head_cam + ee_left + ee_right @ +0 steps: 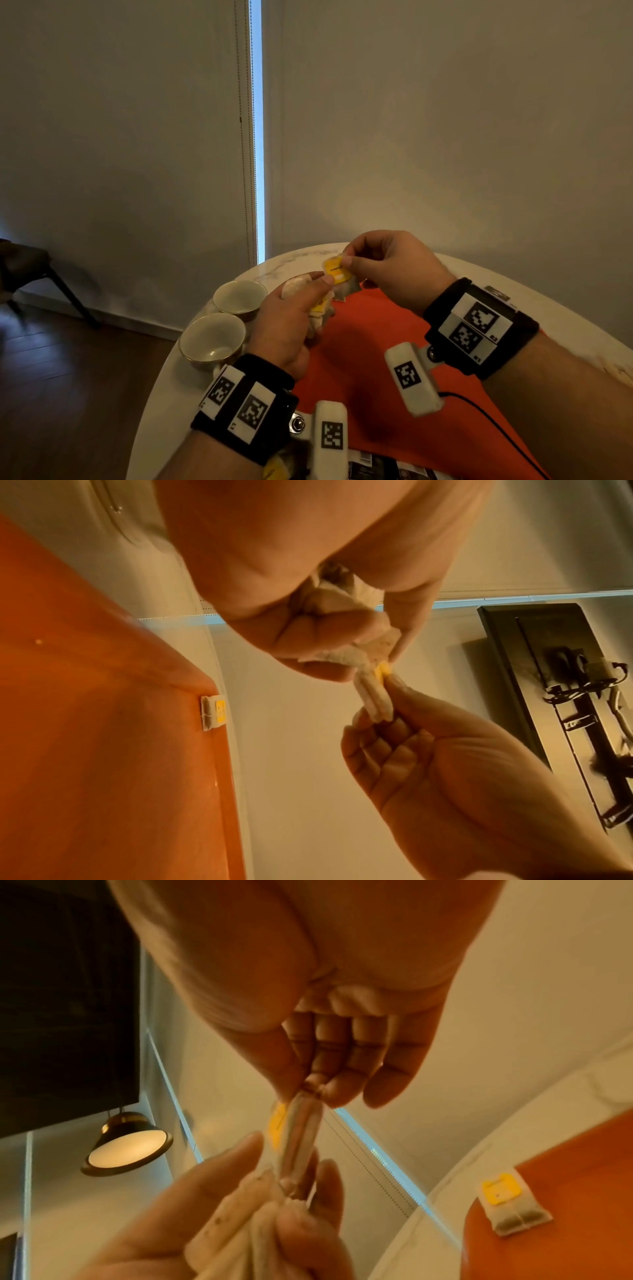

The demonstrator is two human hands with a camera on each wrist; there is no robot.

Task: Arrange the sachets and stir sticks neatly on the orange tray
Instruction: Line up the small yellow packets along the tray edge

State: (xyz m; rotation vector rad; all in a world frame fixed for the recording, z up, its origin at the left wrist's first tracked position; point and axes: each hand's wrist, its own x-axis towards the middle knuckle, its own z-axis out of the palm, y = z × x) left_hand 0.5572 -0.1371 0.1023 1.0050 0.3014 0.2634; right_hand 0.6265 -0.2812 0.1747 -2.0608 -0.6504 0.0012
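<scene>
Sachets [320, 306], white with yellow tags, are bunched in our left hand [291, 322] above the orange tray [363, 373]; our right hand [394, 270] is pinching one sachet [337, 269].

Black wristbands [246, 404] on both wrists, white square-coded tags, white camera blocks [412, 380], thin black cable [493, 425]

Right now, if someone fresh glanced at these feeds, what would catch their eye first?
First the two hands meeting above the orange tray: the right hand pinches a yellow-labelled sachet while the left hand grips a bunch of sachets. One sachet already lies at the tray's corner. Two empty cups stand on the table, left of the tray.
</scene>
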